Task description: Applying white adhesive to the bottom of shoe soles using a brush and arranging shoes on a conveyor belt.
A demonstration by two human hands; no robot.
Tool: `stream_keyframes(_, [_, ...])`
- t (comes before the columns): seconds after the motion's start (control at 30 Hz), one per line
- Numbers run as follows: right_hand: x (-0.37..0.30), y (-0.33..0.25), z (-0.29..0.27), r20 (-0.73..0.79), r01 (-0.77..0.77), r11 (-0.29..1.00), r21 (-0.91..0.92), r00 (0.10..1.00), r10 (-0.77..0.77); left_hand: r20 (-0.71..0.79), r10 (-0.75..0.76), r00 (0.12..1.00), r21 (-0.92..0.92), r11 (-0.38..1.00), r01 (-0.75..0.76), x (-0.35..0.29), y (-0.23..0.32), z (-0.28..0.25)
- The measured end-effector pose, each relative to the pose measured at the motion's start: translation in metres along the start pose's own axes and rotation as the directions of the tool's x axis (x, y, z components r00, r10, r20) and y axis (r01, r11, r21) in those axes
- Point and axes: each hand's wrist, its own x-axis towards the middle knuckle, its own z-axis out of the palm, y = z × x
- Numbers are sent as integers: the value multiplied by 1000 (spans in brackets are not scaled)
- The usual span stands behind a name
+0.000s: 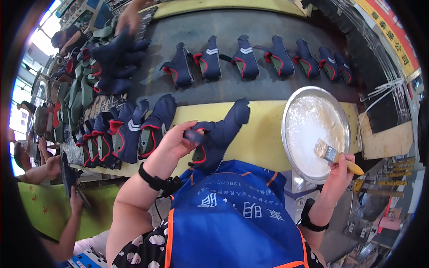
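My left hand is closed on a navy shoe upper with red edging, held just above my blue apron at the near side of the table. Its toe end points away to the right. My right hand grips a paintbrush with a wooden handle. The bristles, coated in something pale, are over a round metal basin of white paste; whether they touch the paste I cannot tell. Left of my left hand, several similar shoe uppers with green lasts inside stand close together.
A spaced row of shoe uppers stands on the dark conveyor belt beyond the yellow ledge. Another person's blurred hand is over a pile of uppers at far left. A co-worker's hands hold a dark piece at left.
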Motion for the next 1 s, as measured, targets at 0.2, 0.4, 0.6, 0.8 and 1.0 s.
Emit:
stream_keyframes(0.2, [9, 6, -7, -91, -19, 986, -165, 996, 4, 89, 335, 938, 250, 904, -346, 19, -18, -39])
stream_keyframes(0.4, [21, 29, 10, 127, 258, 671, -695, 963, -239, 660, 540, 522, 658, -80, -749, 0, -81, -48])
stream_keyframes(0.6, [26, 27, 23, 313, 336, 481, -810, 941, -130, 564, 592, 576, 824, -350, -446, -12, -86, -26])
stream_keyframes(0.8, [28, 0, 10, 222, 322, 715, -620, 947, -234, 581, 217, 785, 476, 692, -543, -36, -60, 4])
stream_keyframes(1.0, [33, 3, 1, 169, 291, 494, -819, 946, -276, 666, 80, 742, 526, 654, -543, -53, -62, 46])
